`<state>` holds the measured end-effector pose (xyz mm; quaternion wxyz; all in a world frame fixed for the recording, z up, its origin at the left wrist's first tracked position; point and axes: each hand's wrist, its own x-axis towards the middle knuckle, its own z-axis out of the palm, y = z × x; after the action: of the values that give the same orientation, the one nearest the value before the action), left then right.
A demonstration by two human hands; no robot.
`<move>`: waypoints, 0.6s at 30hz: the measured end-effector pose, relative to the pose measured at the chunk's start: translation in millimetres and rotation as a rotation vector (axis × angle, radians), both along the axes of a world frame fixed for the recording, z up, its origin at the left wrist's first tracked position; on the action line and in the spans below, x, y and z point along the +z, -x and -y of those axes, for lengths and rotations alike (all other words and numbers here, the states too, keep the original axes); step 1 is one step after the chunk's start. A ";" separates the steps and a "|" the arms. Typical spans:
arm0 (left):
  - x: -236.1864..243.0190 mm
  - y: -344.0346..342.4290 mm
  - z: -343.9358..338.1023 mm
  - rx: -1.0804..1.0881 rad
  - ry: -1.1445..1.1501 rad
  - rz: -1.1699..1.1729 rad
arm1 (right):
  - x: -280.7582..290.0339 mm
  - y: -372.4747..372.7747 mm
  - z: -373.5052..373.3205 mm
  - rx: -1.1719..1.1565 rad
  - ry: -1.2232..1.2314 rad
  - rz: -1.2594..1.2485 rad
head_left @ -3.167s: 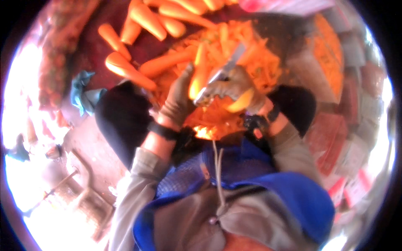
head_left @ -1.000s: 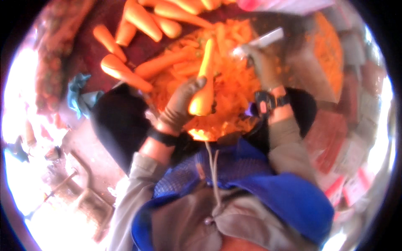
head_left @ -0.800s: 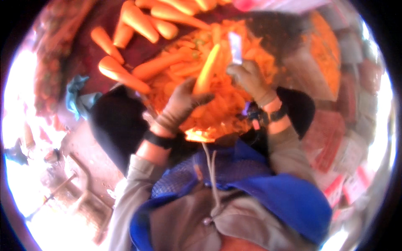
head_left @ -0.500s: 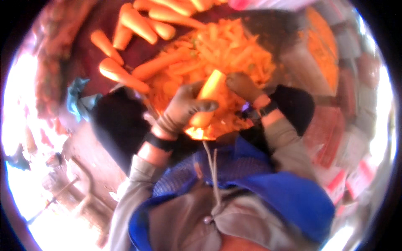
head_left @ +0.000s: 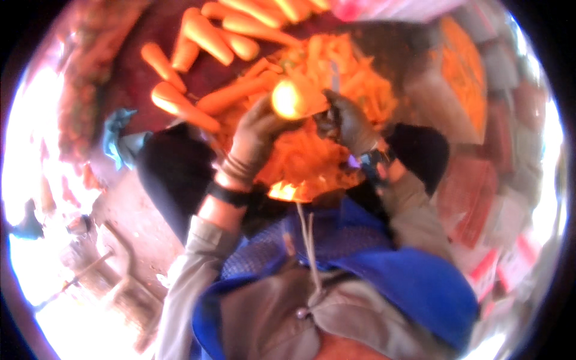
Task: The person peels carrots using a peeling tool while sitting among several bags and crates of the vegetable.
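Observation:
My left hand (head_left: 258, 132), in a thin glove, is closed round a thick carrot (head_left: 309, 101). Its round end points up towards me and glares bright, while the rest leans towards my right hand (head_left: 354, 126). That hand is gloved too, with fingers curled close to the carrot's far side. A narrow greyish blade (head_left: 335, 78), which looks like a knife's, rises from its fingers; the handle is hidden. Below and beyond both hands spreads a heap of cut carrot pieces and peelings (head_left: 360, 78).
Several whole carrots (head_left: 207, 39) lie on a dark red surface at the far left. To the right stands a pale container (head_left: 441, 111) beside orange pieces. A teal cloth (head_left: 120, 141) lies near my left knee. A pink-white bag (head_left: 390, 7) is at the far edge.
The carrot has turned from lengthwise to end-up, tilted towards my right hand. My left hand has moved slightly up and left. The greyish blade now shows above my right hand.

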<state>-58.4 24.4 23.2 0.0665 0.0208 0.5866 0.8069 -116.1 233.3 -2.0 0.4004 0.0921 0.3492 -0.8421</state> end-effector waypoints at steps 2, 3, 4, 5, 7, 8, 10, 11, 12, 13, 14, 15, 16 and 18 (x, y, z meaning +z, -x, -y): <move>2.9 -0.6 -2.4 0.026 -0.283 0.174 | 3.6 -6.8 8.9 -0.011 0.032 0.079; -0.9 0.3 -3.2 0.010 -0.238 0.145 | 6.1 -14.1 14.5 0.000 -0.023 0.080; -7.3 -0.7 -3.3 -0.001 -0.192 0.121 | 7.8 -23.7 23.0 0.014 -0.077 0.086; -10.8 -0.6 -3.4 -0.014 -0.146 0.097 | 9.3 -28.8 27.4 0.026 -0.132 0.091; -8.0 0.2 -2.0 0.045 -0.172 0.132 | 24.6 -29.9 31.3 0.139 -0.562 -0.119; -7.5 1.4 -1.1 0.073 -0.185 0.150 | 29.1 -29.9 32.3 0.195 -0.776 -0.228; -7.4 1.8 4.4 0.021 -0.113 0.201 | 20.3 -17.8 21.3 0.125 -0.881 -0.403; -4.7 -0.1 4.3 0.012 -0.136 0.226 | 19.6 -15.4 14.6 0.080 -0.843 -0.486; -2.9 -1.6 3.1 0.004 -0.161 0.251 | 21.0 -13.6 9.4 0.036 -0.807 -0.568; -4.7 -2.4 2.9 -0.015 -0.180 0.285 | 20.2 -12.9 6.5 0.047 -0.810 -0.645; -7.3 -3.4 3.6 -0.033 -0.199 0.318 | 22.9 -13.2 3.8 0.057 -0.774 -0.555; -9.5 -4.6 4.6 -0.054 -0.217 0.353 | 35.2 -14.6 4.5 0.065 -0.737 -0.462; -10.3 -4.9 5.2 -0.074 -0.266 0.396 | 41.3 -15.9 4.7 0.072 -0.699 -0.371; -9.9 -4.6 6.4 -0.111 -0.360 0.482 | 37.3 -14.3 4.8 -0.008 -0.729 -0.662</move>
<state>-53.8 18.0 13.3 0.2432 -0.1278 0.3995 0.8746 -101.9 228.5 35.3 0.2064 -0.0450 0.7295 -0.6505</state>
